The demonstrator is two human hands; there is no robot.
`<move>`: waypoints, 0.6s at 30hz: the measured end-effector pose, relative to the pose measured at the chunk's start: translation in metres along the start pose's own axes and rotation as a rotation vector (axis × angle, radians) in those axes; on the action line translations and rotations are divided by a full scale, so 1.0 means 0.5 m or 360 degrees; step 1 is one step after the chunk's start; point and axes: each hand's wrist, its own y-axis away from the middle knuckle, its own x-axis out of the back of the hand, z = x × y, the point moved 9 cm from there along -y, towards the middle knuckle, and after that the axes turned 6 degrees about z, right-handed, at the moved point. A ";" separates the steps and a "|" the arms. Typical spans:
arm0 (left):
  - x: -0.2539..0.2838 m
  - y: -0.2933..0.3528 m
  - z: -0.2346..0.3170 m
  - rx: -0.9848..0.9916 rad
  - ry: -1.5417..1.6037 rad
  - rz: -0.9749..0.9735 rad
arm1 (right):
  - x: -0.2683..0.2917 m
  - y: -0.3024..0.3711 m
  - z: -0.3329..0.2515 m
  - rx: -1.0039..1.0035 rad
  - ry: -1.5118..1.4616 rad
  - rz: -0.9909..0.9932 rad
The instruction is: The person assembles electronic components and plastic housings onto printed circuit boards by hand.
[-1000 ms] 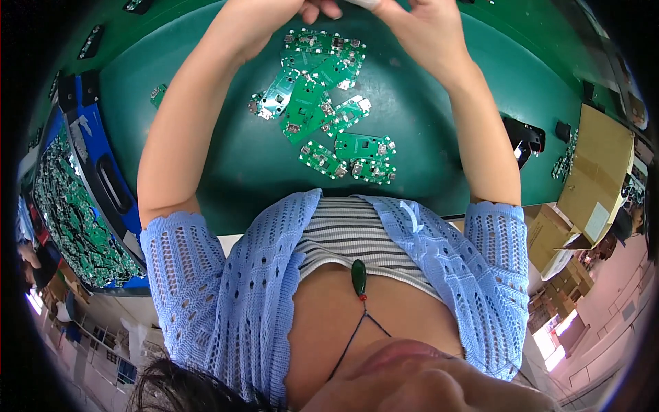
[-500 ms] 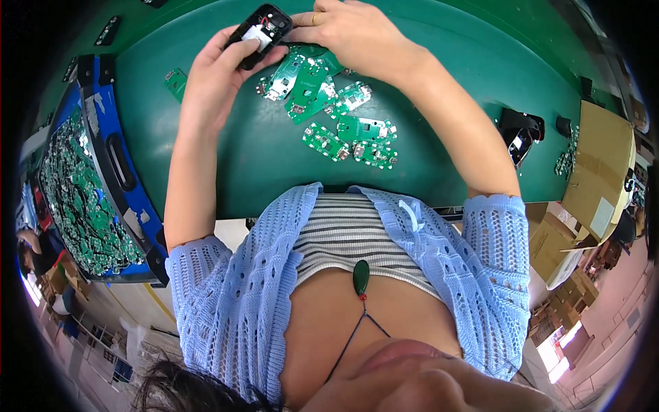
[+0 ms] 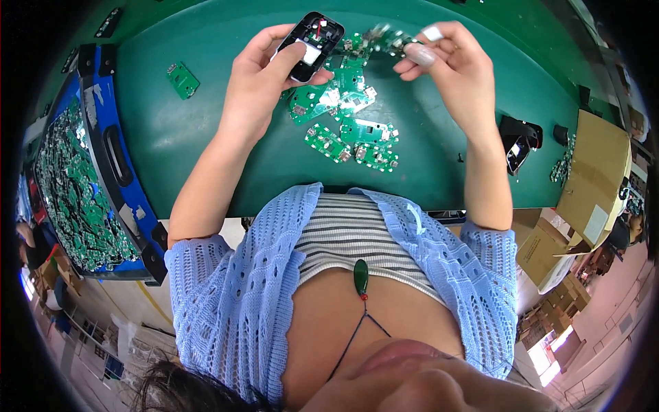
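Note:
My left hand grips a black plastic housing, its open inside facing up. A red wire and a white rectangular piece show in it, with my thumb pressed on the white piece. Out to the right, my right hand pinches a small circuit board, smeared by motion. Between and below my hands lies a loose group of green circuit boards, some overlapping. One single green board rests apart on the left.
A blue-and-black bin full of circuit boards stands at the left edge of the green table. Black housing parts lie on the right, near more boards and a cardboard box. A tiny dark piece sits nearby.
My right hand has moved right, away from the housing, and now has a circuit board in its fingers. My left hand and the housing have shifted right and slightly nearer.

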 end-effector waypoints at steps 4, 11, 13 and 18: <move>-0.024 0.002 -0.008 0.0017 0.0052 -0.0040 | -0.026 0.044 -0.043 -0.0047 -0.0941 0.0061; -0.041 0.025 -0.004 -0.0017 0.0060 -0.0017 | -0.067 0.047 -0.036 -0.0146 -0.0994 -0.0069; -0.041 0.029 -0.006 -0.0033 0.0043 -0.0021 | -0.076 0.050 -0.033 -0.0218 -0.1026 -0.0145; -0.043 0.032 -0.002 -0.0138 -0.0113 -0.0074 | -0.085 0.049 -0.023 -0.0349 -0.0974 -0.0210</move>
